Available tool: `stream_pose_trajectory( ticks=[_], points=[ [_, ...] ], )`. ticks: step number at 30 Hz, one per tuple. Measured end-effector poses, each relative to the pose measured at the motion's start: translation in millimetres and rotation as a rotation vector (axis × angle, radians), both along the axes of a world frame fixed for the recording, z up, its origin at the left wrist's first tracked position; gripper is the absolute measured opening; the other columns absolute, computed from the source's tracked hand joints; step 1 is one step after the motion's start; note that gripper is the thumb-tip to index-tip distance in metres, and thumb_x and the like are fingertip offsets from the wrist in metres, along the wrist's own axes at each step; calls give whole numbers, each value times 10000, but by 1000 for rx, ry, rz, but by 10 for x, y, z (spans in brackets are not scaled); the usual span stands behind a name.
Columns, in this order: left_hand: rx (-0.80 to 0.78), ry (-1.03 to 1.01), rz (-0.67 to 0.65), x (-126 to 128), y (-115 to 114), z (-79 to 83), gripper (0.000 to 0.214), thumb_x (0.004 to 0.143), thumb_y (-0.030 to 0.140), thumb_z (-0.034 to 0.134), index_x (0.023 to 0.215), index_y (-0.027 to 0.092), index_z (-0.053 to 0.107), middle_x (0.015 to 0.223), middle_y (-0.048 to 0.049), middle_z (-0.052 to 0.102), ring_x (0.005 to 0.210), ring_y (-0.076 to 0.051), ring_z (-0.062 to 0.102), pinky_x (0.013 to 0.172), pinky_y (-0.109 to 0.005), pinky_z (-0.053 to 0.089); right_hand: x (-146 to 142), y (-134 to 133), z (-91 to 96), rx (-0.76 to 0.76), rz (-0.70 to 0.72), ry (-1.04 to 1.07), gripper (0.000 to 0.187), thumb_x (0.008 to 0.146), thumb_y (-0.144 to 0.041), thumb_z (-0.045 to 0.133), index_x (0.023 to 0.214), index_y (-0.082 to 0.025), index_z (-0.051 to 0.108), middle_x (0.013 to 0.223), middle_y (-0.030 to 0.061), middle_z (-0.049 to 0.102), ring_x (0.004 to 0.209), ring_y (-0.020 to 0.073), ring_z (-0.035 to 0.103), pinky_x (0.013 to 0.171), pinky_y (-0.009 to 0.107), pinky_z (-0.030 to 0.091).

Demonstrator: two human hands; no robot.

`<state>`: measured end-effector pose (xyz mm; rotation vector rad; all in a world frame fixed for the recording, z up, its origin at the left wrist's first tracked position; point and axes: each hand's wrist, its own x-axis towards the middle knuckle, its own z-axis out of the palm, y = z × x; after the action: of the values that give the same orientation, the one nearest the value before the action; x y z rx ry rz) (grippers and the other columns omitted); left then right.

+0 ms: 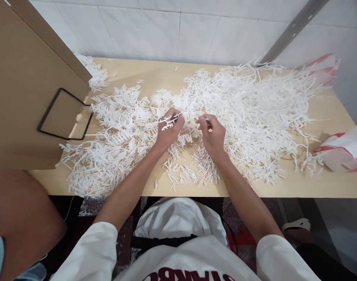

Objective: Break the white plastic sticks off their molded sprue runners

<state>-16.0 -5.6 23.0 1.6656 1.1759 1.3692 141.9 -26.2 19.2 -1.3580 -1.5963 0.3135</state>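
My left hand [169,137] is closed on a white branched plastic sprue [167,123], whose thin side twigs lie over the back of the fingers. Just to its right, my right hand [215,136] is pinched, thumb against fingers; whatever is between the fingertips is too small to make out. A short gap separates the two hands. Below them on the table lie many loose thin white sticks [196,169]. Under and beyond the hands spreads a heap of similar white branched pieces [254,105], with another pile [108,156] left of my left hand.
A large cardboard box [29,78] stands at the left, with a black wire frame [64,134] by it. Red-and-white bags [345,150] rest on the right of the wooden table [330,185]. Another person's arm [23,218] is at lower left. A tiled wall [155,31] runs behind.
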Motion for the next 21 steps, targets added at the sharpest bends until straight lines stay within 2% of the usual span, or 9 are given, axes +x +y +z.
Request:
stream_pose_trajectory(
  ticks=[2, 3, 6, 11, 17, 21],
  points=[
    [-67, -52, -120, 30, -5, 19, 192, 901, 362, 525, 799, 200, 533, 663, 36, 536, 571, -65, 507, 551, -218, 419, -10, 19, 26, -50, 125, 63, 310, 932, -473, 433, 1056, -260, 620, 1054, 44, 672, 871, 142, 634, 716, 303, 507],
    [-83, -58, -180, 50, -14, 20, 204, 896, 389, 533, 821, 201, 550, 674, 34, 544, 578, -66, 515, 552, -216, 428, -10, 29, 33, -72, 163, 72, 320, 932, -478, 430, 1062, -264, 628, 1080, 43, 669, 909, 149, 633, 737, 310, 510],
    [-65, -44, -262, 104, -48, -11, 236, 890, 433, 537, 864, 203, 582, 684, 28, 557, 596, -67, 520, 562, -214, 438, 7, 46, 31, -150, 214, 80, 322, 916, -500, 454, 958, -252, 654, 925, 17, 697, 812, 137, 631, 710, 302, 496],
    [51, 19, -176, 126, -77, -87, 253, 915, 440, 491, 884, 206, 583, 696, 21, 580, 611, -74, 516, 590, -229, 429, 24, 35, 17, -164, 182, 31, 293, 909, -490, 479, 881, -245, 637, 770, -11, 662, 670, 109, 587, 669, 287, 455],
    [72, 22, -128, 130, -64, -113, 253, 922, 450, 471, 903, 215, 562, 733, 13, 593, 631, -86, 528, 586, -241, 432, 35, 51, 9, -220, 280, 164, 263, 880, -486, 531, 924, -238, 606, 812, -11, 650, 695, 106, 615, 666, 271, 480],
    [97, 98, -106, 101, -75, -101, 231, 941, 421, 441, 898, 218, 544, 696, 25, 575, 600, -82, 507, 583, -241, 420, 87, 77, 6, -196, 300, 39, 233, 900, -443, 508, 907, -226, 592, 765, -13, 624, 673, 99, 581, 666, 270, 460]
  ],
)
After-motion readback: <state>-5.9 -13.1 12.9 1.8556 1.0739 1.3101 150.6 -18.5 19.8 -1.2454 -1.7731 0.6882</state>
